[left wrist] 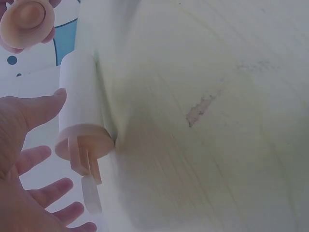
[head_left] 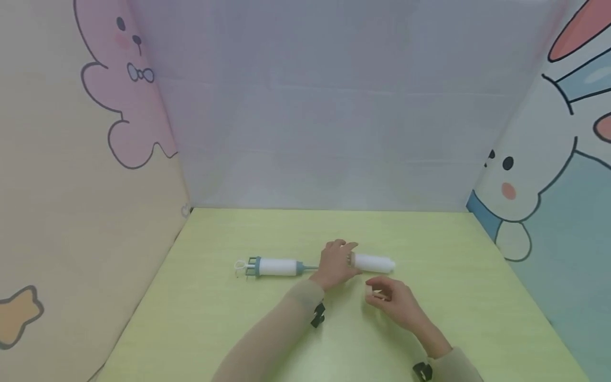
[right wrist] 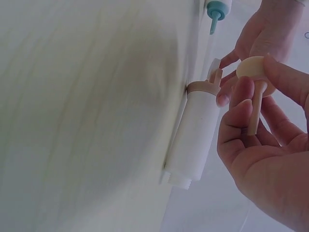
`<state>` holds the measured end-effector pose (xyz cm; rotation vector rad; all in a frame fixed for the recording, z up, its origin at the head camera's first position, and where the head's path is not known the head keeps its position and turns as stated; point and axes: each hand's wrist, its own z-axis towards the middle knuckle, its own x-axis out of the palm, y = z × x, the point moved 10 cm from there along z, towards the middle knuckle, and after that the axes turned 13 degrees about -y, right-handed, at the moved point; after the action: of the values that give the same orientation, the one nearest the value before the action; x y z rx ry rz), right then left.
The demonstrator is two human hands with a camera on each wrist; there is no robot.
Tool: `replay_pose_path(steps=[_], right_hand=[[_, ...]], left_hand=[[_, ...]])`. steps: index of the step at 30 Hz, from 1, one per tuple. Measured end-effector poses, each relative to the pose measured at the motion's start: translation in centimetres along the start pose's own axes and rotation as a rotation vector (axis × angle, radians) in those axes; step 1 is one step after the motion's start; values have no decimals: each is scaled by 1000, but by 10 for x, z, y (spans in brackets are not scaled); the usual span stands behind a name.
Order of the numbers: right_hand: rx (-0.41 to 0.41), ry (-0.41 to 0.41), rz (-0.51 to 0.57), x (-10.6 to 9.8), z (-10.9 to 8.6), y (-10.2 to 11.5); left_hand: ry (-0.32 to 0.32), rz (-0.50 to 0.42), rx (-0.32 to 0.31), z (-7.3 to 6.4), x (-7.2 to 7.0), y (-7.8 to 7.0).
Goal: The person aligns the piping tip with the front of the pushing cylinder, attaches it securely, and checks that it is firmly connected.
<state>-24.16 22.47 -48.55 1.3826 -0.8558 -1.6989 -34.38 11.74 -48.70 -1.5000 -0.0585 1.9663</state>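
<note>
My right hand (head_left: 398, 302) pinches a small beige mushroom-shaped piece (right wrist: 252, 68), its round head between thumb and fingers and its thin stem (right wrist: 256, 108) pointing back toward the palm. Just beyond it a white cylinder (head_left: 374, 263) lies on the table, a stepped knob at its right end. The cylinder's left end carries a beige collar (left wrist: 84, 142) with prongs and a pale flat tab (left wrist: 91, 193). Over that end spreads my left hand (head_left: 335, 265), thumb beside the white wall and fingers apart, gripping nothing.
To the left lies a syringe-like item (head_left: 278, 267) with a white barrel, teal ends, white loops and a thin teal rod reaching under the left hand. The yellow-green table (head_left: 215, 329) is bounded by a pale back wall (head_left: 324, 106) and cartoon-printed side panels (head_left: 563, 239).
</note>
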Motion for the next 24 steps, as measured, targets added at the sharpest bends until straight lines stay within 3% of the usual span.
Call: replay_pose_path(steps=[7,10,15,24], right_hand=[[-22,19,33,1,-2,1],[-10,16,26,0,-3,-1],[-15,-2,19,-2,-5,-2],[1,-6,-2,-6,-5,-9]], left_hand=[[59,121,-39,7,11,-3],[68,130,-57,7,19,-3],[52,140,-31,6,29,-7],[59,170,21,8,32,-15]])
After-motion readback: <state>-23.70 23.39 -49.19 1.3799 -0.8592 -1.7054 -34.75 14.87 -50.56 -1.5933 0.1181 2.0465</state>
